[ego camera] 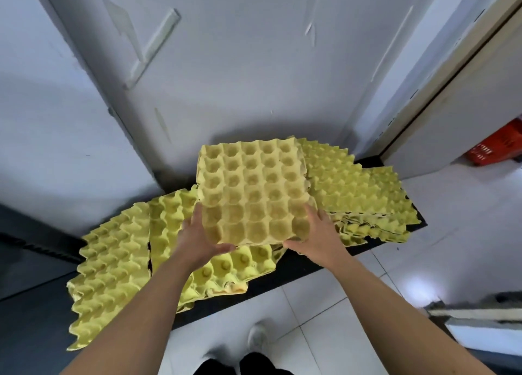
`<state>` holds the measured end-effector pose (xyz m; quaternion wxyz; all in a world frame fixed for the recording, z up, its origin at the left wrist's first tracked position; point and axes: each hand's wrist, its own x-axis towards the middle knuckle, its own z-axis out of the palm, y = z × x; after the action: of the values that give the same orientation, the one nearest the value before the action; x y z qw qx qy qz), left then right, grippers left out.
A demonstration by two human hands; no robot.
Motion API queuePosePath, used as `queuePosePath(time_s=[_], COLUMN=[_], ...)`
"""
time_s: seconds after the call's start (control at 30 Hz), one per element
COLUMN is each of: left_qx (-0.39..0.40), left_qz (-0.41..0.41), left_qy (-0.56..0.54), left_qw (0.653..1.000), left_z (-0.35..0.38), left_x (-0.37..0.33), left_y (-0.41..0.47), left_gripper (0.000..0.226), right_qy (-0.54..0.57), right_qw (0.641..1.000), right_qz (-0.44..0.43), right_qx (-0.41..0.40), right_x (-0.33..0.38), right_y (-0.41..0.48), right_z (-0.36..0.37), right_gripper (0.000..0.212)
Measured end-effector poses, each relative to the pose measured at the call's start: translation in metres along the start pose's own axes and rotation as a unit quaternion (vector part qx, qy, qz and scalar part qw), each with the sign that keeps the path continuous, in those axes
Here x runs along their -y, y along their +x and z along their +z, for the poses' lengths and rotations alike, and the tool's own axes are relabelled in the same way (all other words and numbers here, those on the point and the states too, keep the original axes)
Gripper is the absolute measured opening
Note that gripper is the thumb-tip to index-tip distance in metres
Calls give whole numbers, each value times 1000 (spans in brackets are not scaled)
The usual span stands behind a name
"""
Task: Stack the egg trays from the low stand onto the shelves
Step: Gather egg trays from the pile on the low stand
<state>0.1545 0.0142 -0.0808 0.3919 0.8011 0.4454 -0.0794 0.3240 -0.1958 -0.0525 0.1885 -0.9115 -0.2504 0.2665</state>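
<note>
A yellow egg tray [251, 191], cups up, is lifted above the low black stand [296, 273]. My left hand [197, 236] grips its near left corner, thumb under the front edge. My right hand [316, 233] grips the near right corner the same way. More yellow trays lie on the stand: a pile at the right [364, 196], overturned trays at the left [113, 264], and one just below the held tray [240, 264]. No shelves are in view.
A grey wall panel [226, 77] rises directly behind the stand. A red crate [497, 145] sits on the floor at the far right beyond a door frame. White floor tiles [324, 318] and my shoes are below. A dark surface lies at the left.
</note>
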Motion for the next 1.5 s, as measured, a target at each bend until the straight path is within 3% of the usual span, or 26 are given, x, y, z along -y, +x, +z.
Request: queuePosePath(time_s=[0.2, 0.33, 0.63, 0.77, 1.13, 1.5], left_qx=[-2, -24, -141, -204, -411, -575], left_qz=[-23, 4, 89, 110, 96, 41], left_qy=[-68, -106, -120, -124, -140, -184], left_qw=[997, 994, 979, 965, 896, 796], left_z=[-18, -38, -99, -124, -173, -259], left_x=[7, 12, 8, 11, 27, 121], left_y=[-8, -23, -89, -133, -305, -475], left_gripper=[137, 147, 131, 126, 127, 125], right_qy=[90, 131, 153, 155, 161, 188], right_qw=[996, 990, 975, 968, 924, 818], right_qz=[0, -18, -101, -145, -330, -540], right_qx=[-24, -57, -130, -132, -105, -61], right_x=[6, 21, 74, 96, 168, 332], right_y=[-9, -29, -90, -111, -194, -301], right_z=[-4, -7, -36, -48, -67, -45], right_gripper=[100, 93, 79, 87, 97, 98])
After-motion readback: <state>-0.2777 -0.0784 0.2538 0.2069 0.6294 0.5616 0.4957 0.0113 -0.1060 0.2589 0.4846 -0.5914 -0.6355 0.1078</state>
